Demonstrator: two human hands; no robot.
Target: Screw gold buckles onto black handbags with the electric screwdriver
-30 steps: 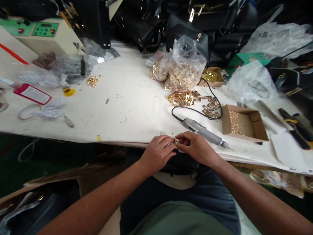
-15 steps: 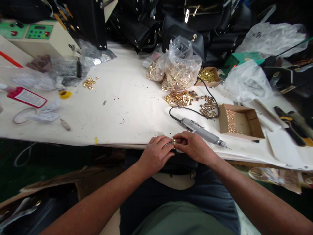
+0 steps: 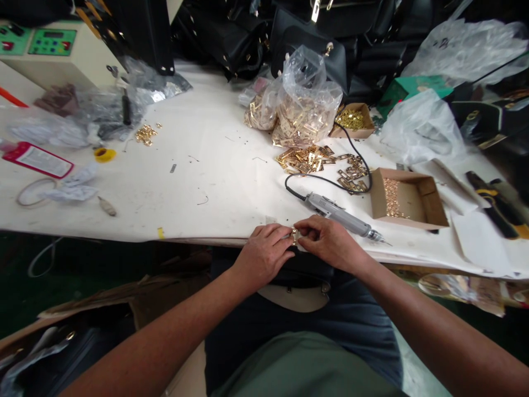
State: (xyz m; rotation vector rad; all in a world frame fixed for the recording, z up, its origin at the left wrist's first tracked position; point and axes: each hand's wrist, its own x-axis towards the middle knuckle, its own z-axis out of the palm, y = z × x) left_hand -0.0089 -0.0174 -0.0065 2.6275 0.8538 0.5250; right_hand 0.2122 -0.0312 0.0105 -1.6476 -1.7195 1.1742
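Both hands met over the near edge of the white-topped worktable [image 3: 206, 218], where a small gold-coloured metal fitting [image 3: 294, 236] sat between the fingertips. From one side, the left hand [image 3: 264, 251] laid its fingers against the piece; from the other, the right hand [image 3: 328, 241] pinched it between thumb and forefinger. Good handling, in my judgement, called for the left fingers to brace the fitting squarely while the right made small, light adjustments, since a hard pinch could have tipped so slight a part or scratched its finish. Wrists were best kept low and the piece near the edge, clear of the pointed bit of the grey, pen-shaped electric screwdriver [image 3: 341, 215] lying just beyond the right hand. Fingers covered much of the fitting, so its full outline, and whether it was joined to anything, could not be made out; nor could I tell whether the left hand truly gripped it.
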